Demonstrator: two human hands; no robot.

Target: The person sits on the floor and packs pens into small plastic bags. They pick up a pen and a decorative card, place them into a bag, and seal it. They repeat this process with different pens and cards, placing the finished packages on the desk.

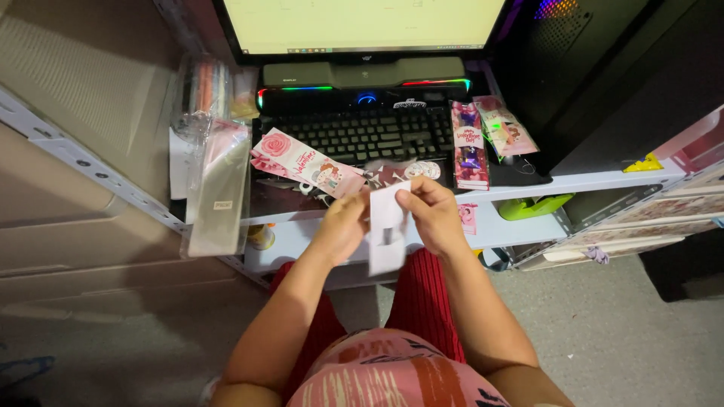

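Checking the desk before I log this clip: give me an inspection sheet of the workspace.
Surface: pale desk shelf, mostly covered.
Job's things: small white paper piece held upright between both hands, in front of the desk edge.
Clutter: pink printed cards left of centre, more cards to the right, clear sleeves at the left, green tape dispenser.
Fingers: left hand and right hand both pinch the paper.
Cables: nothing seen clearly.
Surroundings: black keyboard, lit monitor, dark computer case, grey floor.
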